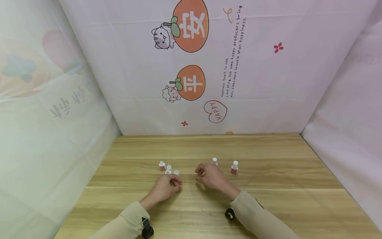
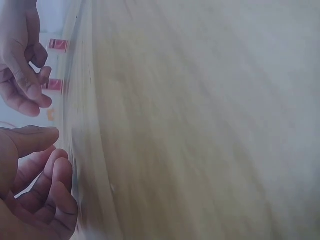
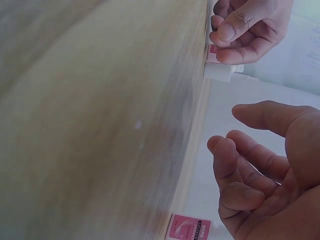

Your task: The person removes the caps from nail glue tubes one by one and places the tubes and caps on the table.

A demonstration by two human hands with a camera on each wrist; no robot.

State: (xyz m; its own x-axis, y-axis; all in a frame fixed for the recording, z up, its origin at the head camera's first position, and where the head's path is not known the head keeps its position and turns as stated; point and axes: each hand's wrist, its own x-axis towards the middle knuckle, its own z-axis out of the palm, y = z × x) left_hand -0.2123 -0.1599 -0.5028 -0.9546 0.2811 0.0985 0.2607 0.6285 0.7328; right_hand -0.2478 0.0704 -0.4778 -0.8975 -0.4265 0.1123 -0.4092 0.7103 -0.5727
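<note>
A: How would those bottles handle?

B: Light, I'd guess: smooth, stiff plastic, a little slippery, likelier to topple than break. I'd pinch the labelled sides below the white top, thumb against two fingers.

A: Where are they?

B: On the pale wood-grain tabletop [image 1: 268, 205]. In the head view, a cluster of four small white-topped bottles [image 1: 162, 166] stands left of centre in the lower half; the leftmost shows a pink-red label. Right of centre is a small white-capped bottle [image 1: 214, 160], its lower part hidden, and farther right an upright pink-red-labelled bottle with a white cap [image 1: 234, 168].

A: And the fingers?

B: Both hands hold nothing. The left hand [image 1: 167, 186] is loosely curled, thumb narrowly apart, just below the cluster in the frame; I can't tell whether it touches the nearest bottle. The right hand [image 1: 212, 177] has a wider gap between thumb and bent fingers. Its fingertips point towards the frame's middle, away from the labelled bottle, while its back partly covers the other.
</note>
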